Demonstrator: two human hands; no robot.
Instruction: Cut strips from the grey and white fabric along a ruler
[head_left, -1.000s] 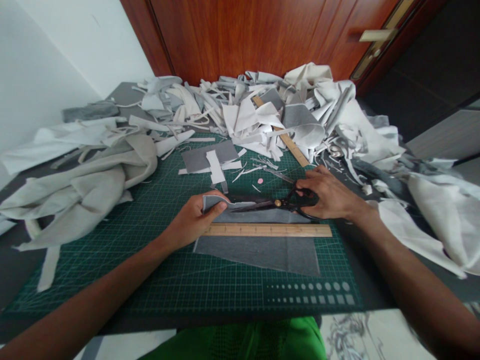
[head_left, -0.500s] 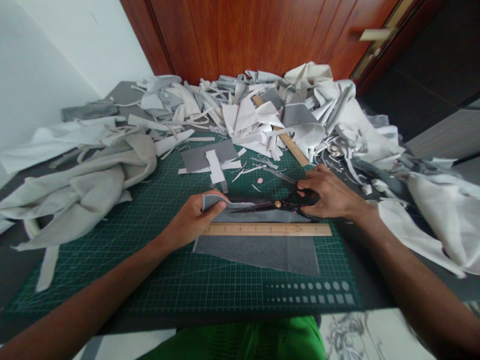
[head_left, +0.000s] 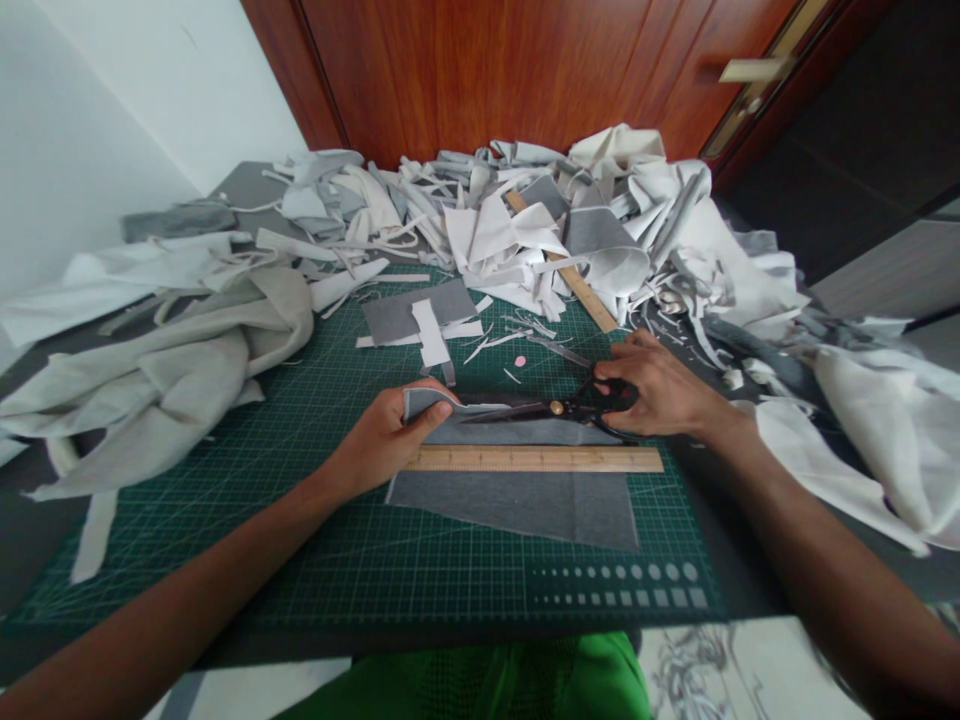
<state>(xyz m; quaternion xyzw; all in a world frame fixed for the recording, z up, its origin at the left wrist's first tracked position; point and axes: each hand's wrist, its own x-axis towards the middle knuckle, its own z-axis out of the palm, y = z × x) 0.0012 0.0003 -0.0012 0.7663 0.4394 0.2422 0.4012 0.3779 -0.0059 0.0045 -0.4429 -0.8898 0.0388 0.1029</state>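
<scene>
Scarcely anything has moved since a second ago: black scissors (head_left: 556, 408) still lie along the grey fabric (head_left: 502, 433) above the green cutting mat (head_left: 337, 570). Left hand (head_left: 394, 440) pinches the fabric's left end; right hand (head_left: 652, 385) grips the scissor handles, with a wooden ruler (head_left: 540, 459) just nearer the body.

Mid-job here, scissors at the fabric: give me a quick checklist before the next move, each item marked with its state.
1. Right hand on the handles of the black scissors: ok.
2. Left hand holding the end of the gray fabric: ok, thumb on top.
3. Left thumb well clear of the scissor tips: not ok, they point toward it and look close.
4. Blades clear of the nearer wooden ruler: ok, gray fabric shows between.
5. Fabric edge properly between the blades: cannot tell, too dark there.
</scene>
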